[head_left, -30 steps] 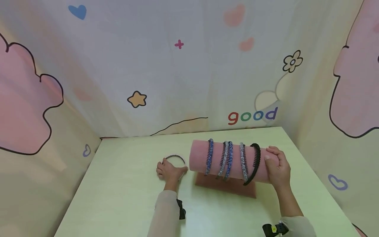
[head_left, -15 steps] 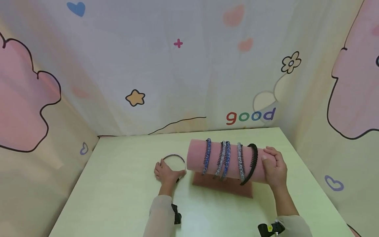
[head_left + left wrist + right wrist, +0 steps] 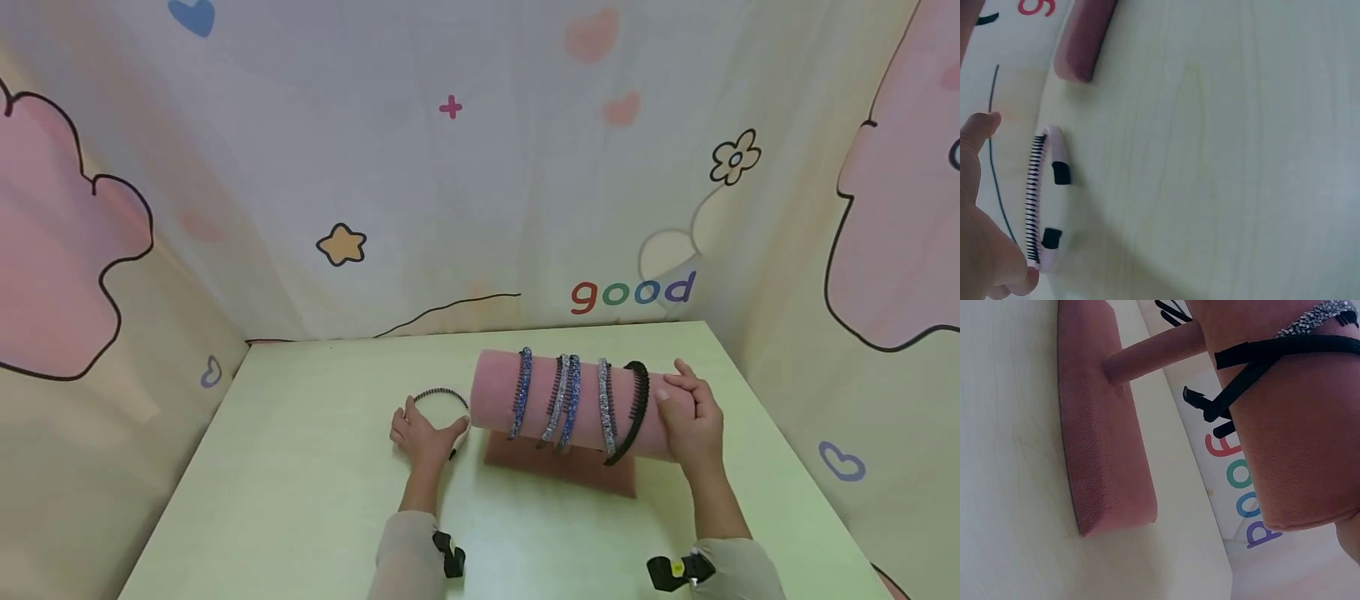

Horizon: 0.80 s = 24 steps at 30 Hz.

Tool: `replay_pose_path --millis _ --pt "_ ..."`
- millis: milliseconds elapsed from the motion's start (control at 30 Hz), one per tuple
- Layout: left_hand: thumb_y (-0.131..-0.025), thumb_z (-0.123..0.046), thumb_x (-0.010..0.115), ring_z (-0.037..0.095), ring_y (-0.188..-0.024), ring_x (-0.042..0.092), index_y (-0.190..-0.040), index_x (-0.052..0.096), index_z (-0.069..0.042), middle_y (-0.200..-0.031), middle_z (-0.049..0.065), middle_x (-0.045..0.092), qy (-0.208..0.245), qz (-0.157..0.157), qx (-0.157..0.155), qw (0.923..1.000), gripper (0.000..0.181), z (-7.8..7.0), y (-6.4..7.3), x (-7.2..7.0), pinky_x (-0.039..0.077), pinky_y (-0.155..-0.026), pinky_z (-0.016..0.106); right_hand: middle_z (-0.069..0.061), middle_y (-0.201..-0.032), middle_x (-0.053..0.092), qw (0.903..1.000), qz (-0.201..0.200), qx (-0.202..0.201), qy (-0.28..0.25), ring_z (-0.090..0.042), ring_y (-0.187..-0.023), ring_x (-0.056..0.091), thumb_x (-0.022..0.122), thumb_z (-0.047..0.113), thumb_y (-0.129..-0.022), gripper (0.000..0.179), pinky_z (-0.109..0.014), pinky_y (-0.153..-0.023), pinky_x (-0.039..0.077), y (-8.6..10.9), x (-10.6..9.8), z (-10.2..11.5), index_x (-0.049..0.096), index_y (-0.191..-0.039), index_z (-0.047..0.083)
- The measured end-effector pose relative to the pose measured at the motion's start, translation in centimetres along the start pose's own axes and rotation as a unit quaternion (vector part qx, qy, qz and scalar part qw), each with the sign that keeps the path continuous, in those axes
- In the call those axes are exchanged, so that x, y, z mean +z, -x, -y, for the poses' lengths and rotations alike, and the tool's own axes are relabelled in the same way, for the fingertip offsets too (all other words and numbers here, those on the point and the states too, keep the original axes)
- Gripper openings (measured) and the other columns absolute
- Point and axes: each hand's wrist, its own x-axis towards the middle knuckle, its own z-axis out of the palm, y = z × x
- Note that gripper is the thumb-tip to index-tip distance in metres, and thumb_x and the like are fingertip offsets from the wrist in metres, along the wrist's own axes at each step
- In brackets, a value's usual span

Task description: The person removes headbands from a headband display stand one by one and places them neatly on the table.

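In the head view my left hand (image 3: 423, 437) is at a pale headband (image 3: 441, 391) with black teeth, left of a pink headband stand (image 3: 495, 387). The left wrist view shows the thumb (image 3: 982, 128) straight and apart from the headband (image 3: 1034, 200), while the fingertips meet its lower end. The headband's two black tips face the camera. My right hand (image 3: 697, 421) holds the right end of the stand's padded roll, thumb in front, one finger raised. On the roll sit several headbands: glittery blue (image 3: 521, 392), silver (image 3: 606, 404) and black (image 3: 640, 412).
The stand's flat pink base (image 3: 562, 467) rests on the pale table (image 3: 300, 500); a short post (image 3: 1154, 353) joins it to the roll. A printed curtain (image 3: 487, 183) rises behind the table's back edge and along both sides.
The left thumb has drawn up slightly from the headband's right side. One right-hand finger has lifted off the roll. The head view has shifted a little; stand and headbands otherwise look unchanged.
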Motion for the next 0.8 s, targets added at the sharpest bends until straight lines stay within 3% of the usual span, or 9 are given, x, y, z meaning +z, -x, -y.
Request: replay_pose_path --millis 233,400,533,800 --pt "-0.065 -0.032 0.083 0.042 -0.120 0.018 -0.141 0.030 -0.003 -0.135 0.025 0.024 0.053 -0.038 0.019 0.9977 0.097 -0.6 1.0 -0.9 0.022 -0.095 0.054 -0.004 -0.122 0.053 0.9993 0.013 -0.020 0.030 -0.008 -0.112 0.045 0.053 0.013 -0.091 0.023 -0.024 -0.090 0.032 0.0 -0.1 0.0 0.058 -0.109 -0.001" --pt "-0.069 -0.027 0.080 0.039 -0.119 0.021 -0.141 0.029 -0.003 -0.134 0.023 0.027 0.074 -0.047 0.025 0.9958 0.091 -1.4 1.5 -1.6 0.023 -0.095 0.054 -0.007 -0.124 0.052 0.9927 0.041 -0.036 0.108 -0.017 -0.117 0.043 0.049 0.017 -0.093 0.026 -0.035 -0.097 0.032 -0.2 -0.5 0.5 0.062 -0.110 0.003" --pt "-0.072 -0.024 0.078 0.037 -0.120 0.022 -0.141 0.030 -0.004 -0.134 0.020 0.028 0.086 -0.052 0.033 0.9944 0.086 -2.1 1.7 -2.3 0.024 -0.096 0.053 -0.007 -0.123 0.054 0.9891 0.039 -0.022 0.140 -0.024 -0.119 0.044 0.048 0.017 -0.092 0.026 -0.044 -0.098 0.032 -0.4 -0.1 1.0 0.064 -0.107 0.003" --pt "-0.073 -0.018 0.076 0.037 -0.119 0.027 -0.135 0.039 -0.005 -0.131 0.021 0.032 0.137 -0.063 0.055 0.9870 0.074 -4.3 2.6 -3.4 0.031 -0.093 0.051 -0.007 -0.124 0.055 0.9898 0.020 0.016 0.140 -0.025 -0.118 0.047 0.054 0.026 -0.092 0.028 -0.042 -0.095 0.033 -0.7 0.2 1.5 0.061 -0.105 0.002"
